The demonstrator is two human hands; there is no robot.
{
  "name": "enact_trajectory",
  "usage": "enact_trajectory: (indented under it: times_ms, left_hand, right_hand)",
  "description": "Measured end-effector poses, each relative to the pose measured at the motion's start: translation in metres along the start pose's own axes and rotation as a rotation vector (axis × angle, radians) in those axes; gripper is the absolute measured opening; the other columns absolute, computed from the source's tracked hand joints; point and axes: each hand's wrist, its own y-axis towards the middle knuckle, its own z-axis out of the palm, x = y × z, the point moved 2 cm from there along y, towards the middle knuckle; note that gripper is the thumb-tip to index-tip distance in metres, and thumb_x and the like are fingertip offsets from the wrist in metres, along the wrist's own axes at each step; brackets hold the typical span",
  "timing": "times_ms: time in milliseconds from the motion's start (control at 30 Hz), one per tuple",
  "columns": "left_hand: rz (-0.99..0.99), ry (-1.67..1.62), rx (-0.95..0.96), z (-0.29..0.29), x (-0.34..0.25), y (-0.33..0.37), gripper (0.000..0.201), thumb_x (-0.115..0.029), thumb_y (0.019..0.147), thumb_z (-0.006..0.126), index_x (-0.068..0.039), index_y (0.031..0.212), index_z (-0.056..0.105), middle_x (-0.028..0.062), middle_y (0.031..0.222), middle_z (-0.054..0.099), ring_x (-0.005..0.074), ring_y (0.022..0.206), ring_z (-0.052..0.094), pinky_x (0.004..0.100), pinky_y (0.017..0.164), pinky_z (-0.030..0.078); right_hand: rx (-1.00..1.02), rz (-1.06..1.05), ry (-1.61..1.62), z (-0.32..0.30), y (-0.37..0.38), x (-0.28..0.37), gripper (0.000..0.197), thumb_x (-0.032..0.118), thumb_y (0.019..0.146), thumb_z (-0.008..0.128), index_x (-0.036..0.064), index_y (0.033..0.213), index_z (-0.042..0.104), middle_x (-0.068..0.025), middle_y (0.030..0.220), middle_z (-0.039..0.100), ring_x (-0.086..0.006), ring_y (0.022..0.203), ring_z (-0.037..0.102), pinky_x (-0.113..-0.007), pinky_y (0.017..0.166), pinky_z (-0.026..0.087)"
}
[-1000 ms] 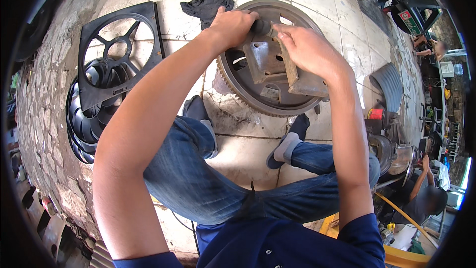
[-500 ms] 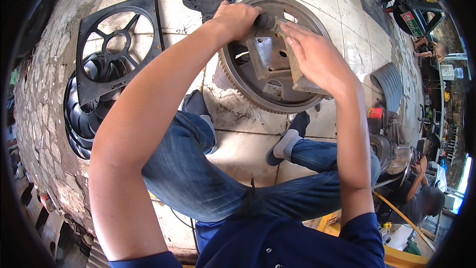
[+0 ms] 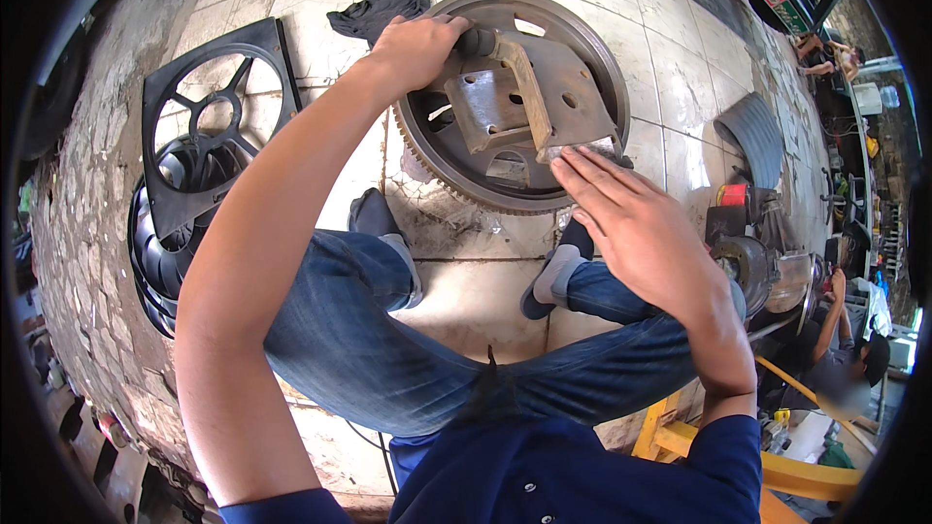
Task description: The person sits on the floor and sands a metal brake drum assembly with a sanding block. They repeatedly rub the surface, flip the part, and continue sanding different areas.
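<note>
A large toothed flywheel [image 3: 413, 136] lies on the tiles ahead of my feet. On top of it rests a worn, bent metal bracket [image 3: 573, 87] with round holes and a black cylindrical end [image 3: 477, 42]. My left hand [image 3: 419, 50] is closed at that black end, its fingertips partly hidden. With fingers stretched out flat, my right hand [image 3: 631, 223] touches the bracket's near right corner, where a bare shiny edge shows.
To the left, a black fan shroud [image 3: 286, 73] leans over a black fan [image 3: 160, 252]. A dark cloth [image 3: 379, 12] lies beyond the flywheel. At right are a curved grey panel [image 3: 752, 141], machine parts [image 3: 743, 257], a yellow frame [image 3: 806, 474] and a seated person [image 3: 835, 359].
My right hand has slid from the bracket's upper edge toward me, down to its near corner. My left hand stays at the black end. The whole view has shifted slightly.
</note>
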Motion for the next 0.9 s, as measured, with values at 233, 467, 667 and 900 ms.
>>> enact_trajectory:
  times_ms: [233, 467, 667, 900]
  left_hand:
    - [0.117, -0.009, -0.145, -0.031, -0.006, -0.013, 0.043, -0.024, 0.094, 0.065, -0.006, 0.131, 0.057, 0.0135, 0.131, 0.060, 0.0358, 0.119, 0.060, 0.0474, 0.099, 0.048]
    - [0.291, -0.641, -0.045, -0.092, -0.122, -0.022, 0.034, -0.027, 0.096, 0.065, 0.000, 0.117, 0.066, 0.0175, 0.109, 0.068, 0.0272, 0.100, 0.067, 0.0406, 0.090, 0.051]
    - [0.050, -1.083, 0.260, -0.104, -0.130, -0.022, 0.031, -0.020, 0.104, 0.055, 0.004, 0.121, 0.063, 0.0104, 0.110, 0.067, 0.0172, 0.106, 0.061, 0.0334, 0.097, 0.047]
    - [-0.044, -1.101, 0.234, -0.101, -0.142, -0.024, 0.030, -0.007, 0.100, 0.062, 0.002, 0.128, 0.055, 0.0078, 0.115, 0.064, 0.0130, 0.107, 0.060, 0.0301, 0.095, 0.049]
  right_hand:
    - [0.170, 0.409, 0.761, -0.030, -0.011, -0.040, 0.045, 0.020, 0.103, 0.050, 0.0185, 0.148, 0.049, -0.0118, 0.131, 0.066, -0.0253, 0.110, 0.068, -0.035, 0.101, 0.050]
    - [-0.244, 0.417, 1.549, 0.006, -0.020, -0.067, 0.051, 0.033, 0.109, 0.042, -0.0083, 0.140, 0.047, -0.0133, 0.118, 0.065, -0.0204, 0.100, 0.068, -0.032, 0.087, 0.057]
    - [-0.406, 0.502, 1.802, 0.017, -0.020, -0.066, 0.054, 0.040, 0.107, 0.045, -0.0062, 0.134, 0.051, -0.0133, 0.118, 0.065, -0.0197, 0.095, 0.070, -0.032, 0.089, 0.058]
    - [-0.309, 0.445, 1.591, 0.009, -0.014, -0.081, 0.056, 0.042, 0.106, 0.050, -0.0046, 0.136, 0.051, -0.0109, 0.113, 0.068, -0.0165, 0.083, 0.071, -0.029, 0.082, 0.056]
